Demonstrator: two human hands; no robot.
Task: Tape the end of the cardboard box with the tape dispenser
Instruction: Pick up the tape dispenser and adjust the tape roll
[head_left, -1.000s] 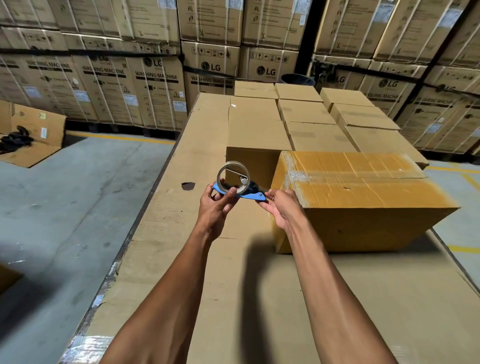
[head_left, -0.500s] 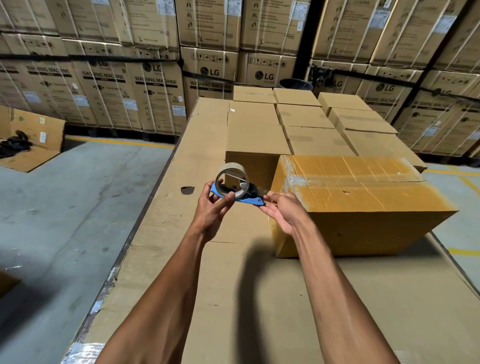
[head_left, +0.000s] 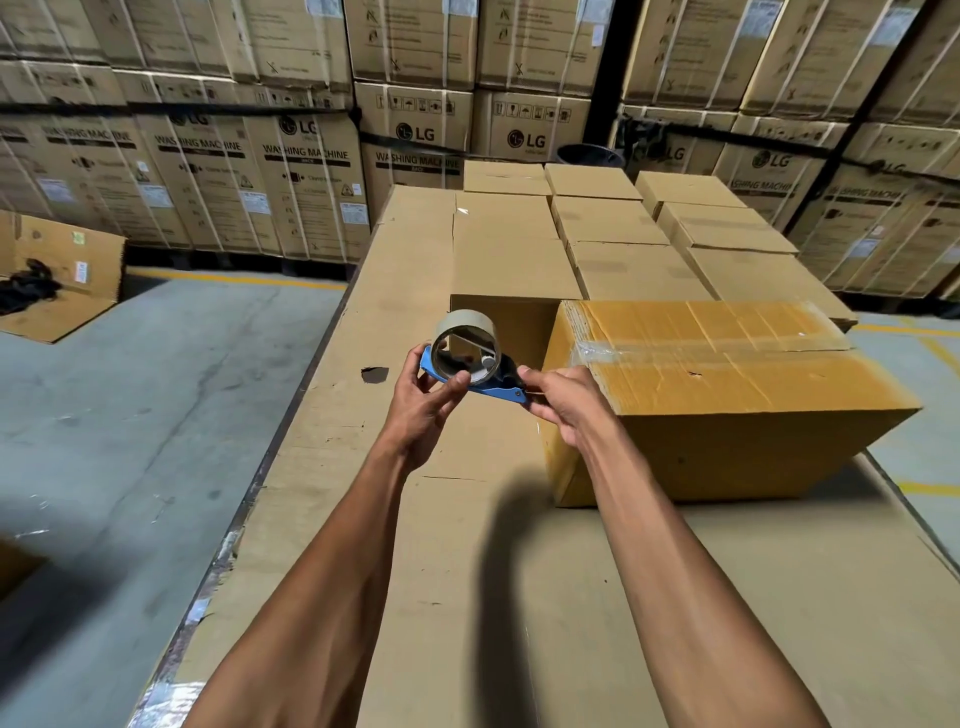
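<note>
A brown cardboard box (head_left: 727, 395) lies on a cardboard-covered work surface (head_left: 519, 597), with clear tape across its top seam at the near left end. Just left of that end I hold a blue tape dispenser (head_left: 470, 364) with a roll of tape on it. My left hand (head_left: 423, 402) grips the dispenser's roll end from below. My right hand (head_left: 563, 405) pinches the dispenser's front tip, close to the box's left end.
Several closed small boxes (head_left: 613, 234) sit in rows behind the taped box. Tall stacks of washing machine cartons (head_left: 291, 171) line the back. The concrete floor (head_left: 130, 441) drops off left of the surface, with an open flattened carton (head_left: 57, 280) on it.
Both hands and the dispenser have stayed nearly in place beside the box end; the head view has shifted slightly. The right fingers keep pinching at the dispenser's tip.
</note>
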